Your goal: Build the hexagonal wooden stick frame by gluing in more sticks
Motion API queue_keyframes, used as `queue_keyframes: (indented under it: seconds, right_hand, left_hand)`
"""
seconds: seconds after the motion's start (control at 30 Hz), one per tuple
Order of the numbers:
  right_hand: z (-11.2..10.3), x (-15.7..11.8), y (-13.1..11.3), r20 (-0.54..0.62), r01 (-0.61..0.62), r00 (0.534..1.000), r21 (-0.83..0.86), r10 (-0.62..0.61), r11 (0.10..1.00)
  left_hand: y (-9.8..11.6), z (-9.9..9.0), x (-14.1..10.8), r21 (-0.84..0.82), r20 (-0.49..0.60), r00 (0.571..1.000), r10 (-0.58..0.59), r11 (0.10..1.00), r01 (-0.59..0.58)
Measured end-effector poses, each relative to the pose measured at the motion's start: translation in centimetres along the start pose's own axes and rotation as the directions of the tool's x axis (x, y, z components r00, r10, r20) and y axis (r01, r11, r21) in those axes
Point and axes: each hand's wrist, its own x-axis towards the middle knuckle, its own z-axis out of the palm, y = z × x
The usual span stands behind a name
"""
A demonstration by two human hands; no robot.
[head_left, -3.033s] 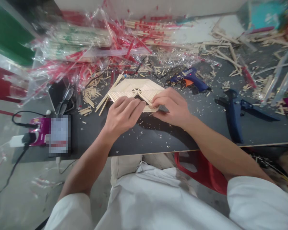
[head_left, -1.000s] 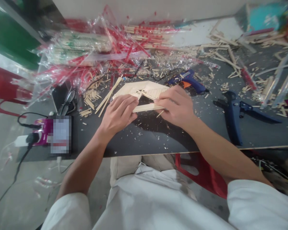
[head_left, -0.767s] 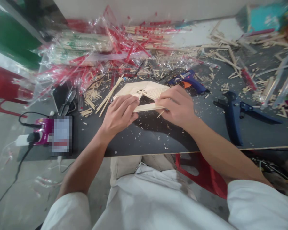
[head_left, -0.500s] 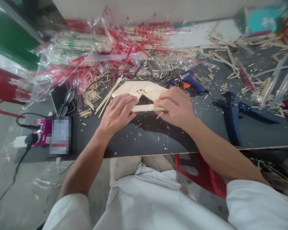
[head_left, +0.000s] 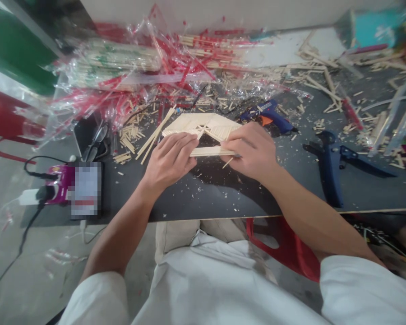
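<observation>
Between my hands is a pale wooden stick model [head_left: 198,121], with flat slanted panels at the back, crossed sticks in its middle and a straight bar of sticks along the front. My left hand [head_left: 171,155] is closed around its left side. On the right side, my right hand [head_left: 252,146] grips the model with bent fingers. A short thin stick [head_left: 228,162] pokes out below the right fingertips; whether it is attached or pinched I cannot tell. The fingers cover both ends of the front bar.
Behind the model lies a blue glue gun [head_left: 270,115]. Blue cutters [head_left: 329,167] rest at right. Loose chopsticks [head_left: 155,135], glasses [head_left: 98,137], a phone [head_left: 85,189] and a purple power strip [head_left: 59,180] are at left. Plastic-wrapped chopsticks [head_left: 122,58] and cut scraps fill the back.
The whole scene has shifted slightly to the right in view. Both hands keep their grip on the stick model, which tilts a little differently.
</observation>
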Motion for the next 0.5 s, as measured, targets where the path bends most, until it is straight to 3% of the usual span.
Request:
queue_keyframes:
  seconds: [0.17,0.5]
  right_hand:
    - [-0.01,0.19,-0.14,-0.037,0.001,0.999,0.006,-0.001,1.0]
    - [-0.29,-0.07,0.12,0.025,-0.036,0.999,0.029,0.035,0.999]
  left_hand:
    - [0.14,0.03,-0.02,-0.001,-0.002,1.0,-0.007,1.0,0.007]
    - [0.58,-0.09,0.43,0.022,-0.016,1.0,-0.013,1.0,0.013]
